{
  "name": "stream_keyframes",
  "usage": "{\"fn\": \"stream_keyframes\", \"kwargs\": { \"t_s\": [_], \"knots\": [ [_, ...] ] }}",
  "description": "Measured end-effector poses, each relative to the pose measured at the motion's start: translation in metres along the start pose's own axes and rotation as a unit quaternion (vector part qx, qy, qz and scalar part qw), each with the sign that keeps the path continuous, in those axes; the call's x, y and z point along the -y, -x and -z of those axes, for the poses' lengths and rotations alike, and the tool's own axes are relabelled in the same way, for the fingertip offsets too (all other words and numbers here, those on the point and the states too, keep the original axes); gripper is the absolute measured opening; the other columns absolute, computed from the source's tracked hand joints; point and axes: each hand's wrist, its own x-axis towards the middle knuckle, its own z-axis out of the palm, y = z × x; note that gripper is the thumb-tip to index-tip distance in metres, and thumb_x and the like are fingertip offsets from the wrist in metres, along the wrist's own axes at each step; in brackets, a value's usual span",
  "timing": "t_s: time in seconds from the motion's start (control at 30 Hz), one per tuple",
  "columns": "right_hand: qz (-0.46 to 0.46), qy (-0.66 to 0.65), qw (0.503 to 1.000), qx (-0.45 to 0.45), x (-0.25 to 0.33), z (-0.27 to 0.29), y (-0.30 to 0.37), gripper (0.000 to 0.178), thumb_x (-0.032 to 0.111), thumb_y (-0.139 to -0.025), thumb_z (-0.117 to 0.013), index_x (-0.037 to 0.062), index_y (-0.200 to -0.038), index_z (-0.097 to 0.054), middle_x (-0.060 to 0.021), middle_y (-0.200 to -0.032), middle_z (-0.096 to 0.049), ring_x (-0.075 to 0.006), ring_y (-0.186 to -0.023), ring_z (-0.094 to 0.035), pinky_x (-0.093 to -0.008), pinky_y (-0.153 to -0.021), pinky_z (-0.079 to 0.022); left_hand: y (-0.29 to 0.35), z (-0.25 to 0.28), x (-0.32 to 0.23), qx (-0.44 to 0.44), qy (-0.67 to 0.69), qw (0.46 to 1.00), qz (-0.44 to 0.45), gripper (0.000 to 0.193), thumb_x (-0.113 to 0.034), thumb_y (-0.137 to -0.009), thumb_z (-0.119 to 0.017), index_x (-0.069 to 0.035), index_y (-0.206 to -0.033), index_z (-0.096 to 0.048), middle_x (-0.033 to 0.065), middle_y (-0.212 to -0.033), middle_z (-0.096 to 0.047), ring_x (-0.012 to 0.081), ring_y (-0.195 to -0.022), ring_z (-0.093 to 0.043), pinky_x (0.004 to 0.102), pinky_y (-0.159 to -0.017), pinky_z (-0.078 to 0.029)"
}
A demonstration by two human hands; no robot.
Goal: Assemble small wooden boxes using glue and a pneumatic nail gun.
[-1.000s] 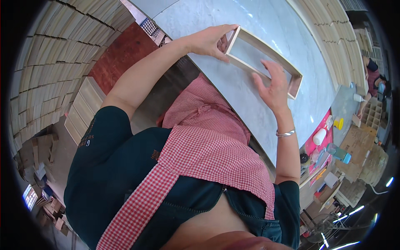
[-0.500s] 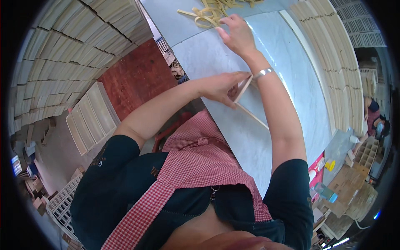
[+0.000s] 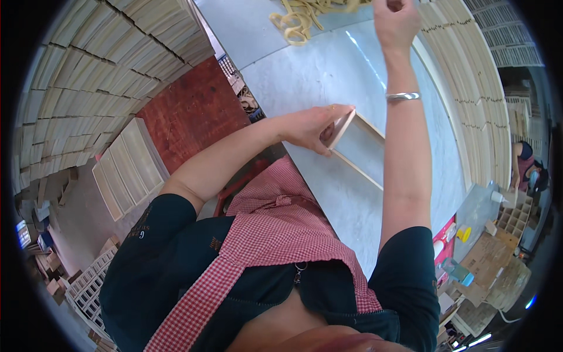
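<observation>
A thin, pale wooden rectangular frame (image 3: 356, 166) rests on the grey marbled tabletop. My left hand (image 3: 316, 126) is closed around its near-left end, thumb on one side and fingers on the other. The frame's far end is hidden behind my right forearm. At the table's far side, my right hand (image 3: 397, 26) is raised with curled fingers, a silver bracelet on its wrist. Its fingertips reach the upper picture edge, so what they hold, if anything, cannot be made out. Left of that hand lies a heap of flat yellowish bands (image 3: 296, 20).
Wooden slats (image 3: 463, 88) are stacked along the table's right side. Tall stacks of wooden pieces (image 3: 88, 64) stand at the left, beside a reddish-brown board (image 3: 190, 111) and pale trays (image 3: 129, 167). A co-worker (image 3: 528, 164) is at the far right, near a compartmented wooden box (image 3: 516, 212).
My right hand has moved up and to the right, away from the heap of bands, and its fingers have curled in. The bands shifted slightly. My left hand stays on the frame.
</observation>
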Motion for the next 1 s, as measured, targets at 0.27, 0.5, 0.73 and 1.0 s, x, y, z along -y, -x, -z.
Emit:
{"fn": "stream_keyframes", "kwargs": {
  "t_s": [0.27,0.5,0.73,1.0],
  "knots": [
    [0.108,0.083,0.979,-0.154,-0.107,0.026,0.077,0.020,0.022,-0.082,-0.073,0.0020,-0.081,-0.075,-0.0084,-0.071,-0.072,-0.0236,-0.064,-0.066,-0.0353,-0.065,-0.055,-0.002,0.001,-0.003,0.012,-0.005,0.999,0.035,0.110,-0.004,-0.068,-0.089,-0.004,-0.158,-0.027,0.0146,-0.105,-0.063,0.0209,-0.079,-0.059,0.0308,-0.070,-0.054],
    [-0.092,0.047,0.989,-0.109,-0.158,0.057,0.156,0.017,0.019,-0.083,-0.076,0.0018,-0.084,-0.075,-0.0065,-0.069,-0.070,-0.0188,-0.065,-0.067,-0.0330,-0.066,-0.054,0.007,-0.007,-0.003,0.021,-0.025,0.999,0.024,0.111,-0.006,-0.069,-0.090,-0.005,-0.159,-0.026,0.0150,-0.104,-0.063,0.0213,-0.081,-0.060,0.0301,-0.075,-0.055],
    [-0.229,0.093,0.969,-0.011,-0.177,0.074,0.204,0.014,0.016,-0.083,-0.076,0.0022,-0.081,-0.073,-0.0060,-0.070,-0.068,-0.0155,-0.068,-0.064,-0.0295,-0.066,-0.053,0.012,-0.017,0.010,-0.018,-0.012,1.000,0.000,0.110,-0.009,-0.068,-0.090,-0.003,-0.159,-0.027,0.0124,-0.093,-0.064,0.0200,-0.076,-0.060,0.0280,-0.071,-0.052],
    [-0.127,0.031,0.979,-0.155,-0.180,0.077,0.216,0.016,0.017,-0.082,-0.076,0.0034,-0.079,-0.069,-0.0037,-0.069,-0.064,-0.0141,-0.065,-0.059,-0.0286,-0.066,-0.051,0.012,-0.013,-0.001,0.006,-0.024,0.999,0.040,0.110,-0.009,-0.069,-0.091,-0.005,-0.160,-0.028,0.0151,-0.103,-0.063,0.0212,-0.086,-0.060,0.0294,-0.082,-0.055]
  ]
}}
